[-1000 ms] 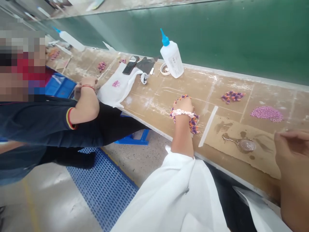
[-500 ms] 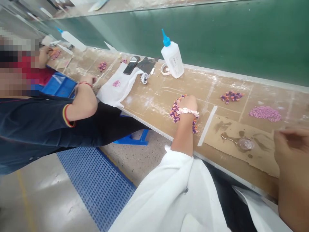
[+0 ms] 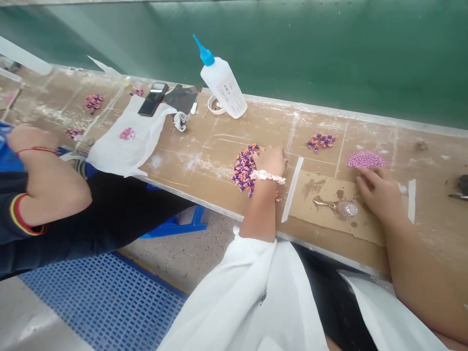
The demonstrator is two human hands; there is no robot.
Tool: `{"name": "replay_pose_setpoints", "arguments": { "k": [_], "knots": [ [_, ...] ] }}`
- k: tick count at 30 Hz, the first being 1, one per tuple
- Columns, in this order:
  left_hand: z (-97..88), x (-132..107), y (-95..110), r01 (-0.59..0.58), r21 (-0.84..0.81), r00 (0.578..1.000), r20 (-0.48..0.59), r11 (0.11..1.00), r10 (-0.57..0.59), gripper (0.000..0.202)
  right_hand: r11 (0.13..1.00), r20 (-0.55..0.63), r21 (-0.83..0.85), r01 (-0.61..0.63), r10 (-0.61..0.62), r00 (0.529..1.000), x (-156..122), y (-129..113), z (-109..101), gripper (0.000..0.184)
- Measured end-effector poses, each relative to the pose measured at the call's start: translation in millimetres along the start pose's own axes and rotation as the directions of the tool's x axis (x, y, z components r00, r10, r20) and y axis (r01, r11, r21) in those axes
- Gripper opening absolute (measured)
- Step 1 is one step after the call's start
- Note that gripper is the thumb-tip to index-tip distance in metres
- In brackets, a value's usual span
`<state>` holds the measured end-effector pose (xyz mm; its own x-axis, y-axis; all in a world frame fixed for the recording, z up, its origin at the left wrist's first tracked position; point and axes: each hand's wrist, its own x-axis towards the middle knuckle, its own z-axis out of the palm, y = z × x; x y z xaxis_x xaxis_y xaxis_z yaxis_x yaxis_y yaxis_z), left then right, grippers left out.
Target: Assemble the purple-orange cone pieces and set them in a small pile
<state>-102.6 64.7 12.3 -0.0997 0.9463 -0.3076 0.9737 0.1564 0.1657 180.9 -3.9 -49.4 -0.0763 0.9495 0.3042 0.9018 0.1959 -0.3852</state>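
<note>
My left hand (image 3: 271, 160) rests on the brown bench beside a heap of small purple and orange pieces (image 3: 244, 168); its fingers curl down and what they hold, if anything, is hidden. A pale pink scrunchie sits on that wrist. My right hand (image 3: 376, 190) lies flat with fingers stretched toward a round pile of pink pieces (image 3: 365, 159), the fingertips at its near edge. A glue puddle with a small clear blob (image 3: 345, 208) lies on a cardboard sheet (image 3: 329, 214) between my hands. A white strip (image 3: 291, 189) lies beside my left wrist.
A glue bottle with a blue nozzle (image 3: 222, 83) stands at the back beside a tape roll (image 3: 215, 104). A phone (image 3: 152, 92) and white cloth (image 3: 127, 136) lie to the left. A second small purple heap (image 3: 321, 141) lies further back. A co-worker's arm (image 3: 44, 180) is at left.
The view swung to the right. My right hand went forward from the bench's near edge to the pink pile and opened flat. My left hand stayed at the purple and orange heap.
</note>
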Motion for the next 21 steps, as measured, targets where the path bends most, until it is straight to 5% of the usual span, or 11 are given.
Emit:
{"name": "replay_pose_setpoints", "arguments": {
  "k": [14, 21],
  "knots": [
    [1.3, -1, 7, -0.016, -0.036, 0.996, 0.084, 0.999, 0.019, 0.019, 0.999, -0.015, -0.031, -0.039, 0.039, 0.999, -2, 2, -2, 0.031],
    [1.1, -4, 15, -0.196, -0.234, 0.979, -0.101, 0.952, 0.177, 0.023, 0.999, -0.005, -0.008, -0.035, 0.035, 0.999, -3, 1, -4, 0.025]
  ]
}}
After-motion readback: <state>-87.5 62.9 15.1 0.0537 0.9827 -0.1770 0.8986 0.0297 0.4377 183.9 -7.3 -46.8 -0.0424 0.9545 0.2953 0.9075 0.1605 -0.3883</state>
